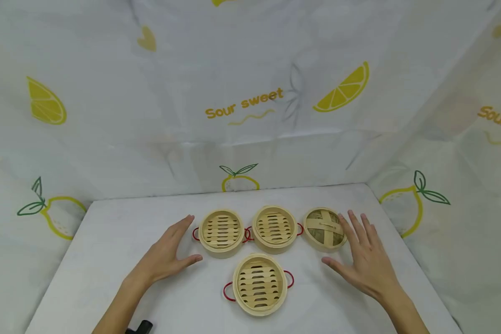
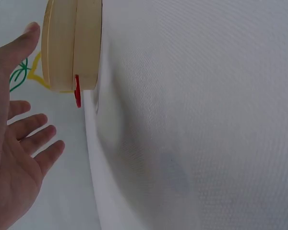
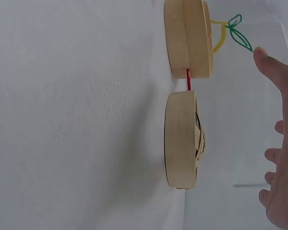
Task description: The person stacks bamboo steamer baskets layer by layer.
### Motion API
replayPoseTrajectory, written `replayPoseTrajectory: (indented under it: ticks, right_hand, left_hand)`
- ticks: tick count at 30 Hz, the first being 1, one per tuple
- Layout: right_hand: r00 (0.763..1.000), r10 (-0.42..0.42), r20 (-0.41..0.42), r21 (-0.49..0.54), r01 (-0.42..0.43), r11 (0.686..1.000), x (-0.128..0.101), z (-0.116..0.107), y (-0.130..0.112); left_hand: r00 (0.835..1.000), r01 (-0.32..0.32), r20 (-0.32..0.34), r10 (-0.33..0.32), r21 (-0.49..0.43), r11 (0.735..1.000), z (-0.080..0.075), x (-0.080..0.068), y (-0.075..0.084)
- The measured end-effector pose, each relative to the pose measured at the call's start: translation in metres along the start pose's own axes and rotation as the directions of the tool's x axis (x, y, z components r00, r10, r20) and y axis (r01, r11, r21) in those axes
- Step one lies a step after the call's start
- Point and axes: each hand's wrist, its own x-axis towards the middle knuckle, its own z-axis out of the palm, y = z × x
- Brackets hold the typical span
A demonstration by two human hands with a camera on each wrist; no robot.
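A small black object is cut off by the head view's bottom edge, too little showing to tell what it is. Both forearms run out of that edge too. In the right wrist view the right hand is clipped at the picture's side (palm mostly lost); the left hand likewise in its wrist view.

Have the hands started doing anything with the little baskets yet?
Nothing looks done: three open steamer baskets and the woven lid sit apart on the table. The left hand and right hand hover open, holding nothing. Everything is left to do.
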Motion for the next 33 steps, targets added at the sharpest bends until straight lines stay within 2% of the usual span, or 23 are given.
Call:
replayPoseTrajectory:
  ticks: [6,12,20,26,33]
  right_hand:
    - [0.998,0.049,0.046,0.115,-0.054,0.992,-0.004,-0.001,-0.010]
    - [0.997,0.047,0.063,0.235,-0.060,0.970,-0.006,0.000,-0.017]
    - [0.994,0.031,0.104,0.421,-0.072,0.904,-0.008,0.003,-0.028]
    - [0.996,-0.024,0.080,0.488,-0.018,0.873,-0.009,0.003,-0.035]
    - [0.984,0.008,0.180,0.535,-0.105,0.838,-0.016,0.009,-0.044]
  left_hand:
    - [1.000,-0.010,0.002,0.010,-0.106,0.994,0.006,0.005,0.001]
    - [1.000,0.015,0.022,-0.012,-0.159,0.987,0.012,0.009,0.000]
    - [0.997,0.064,0.047,-0.055,-0.217,0.974,0.018,0.014,-0.002]
    - [0.997,0.068,0.056,-0.055,-0.271,0.960,0.024,0.020,-0.007]
    - [0.998,0.040,0.061,-0.019,-0.361,0.932,0.027,0.026,-0.010]
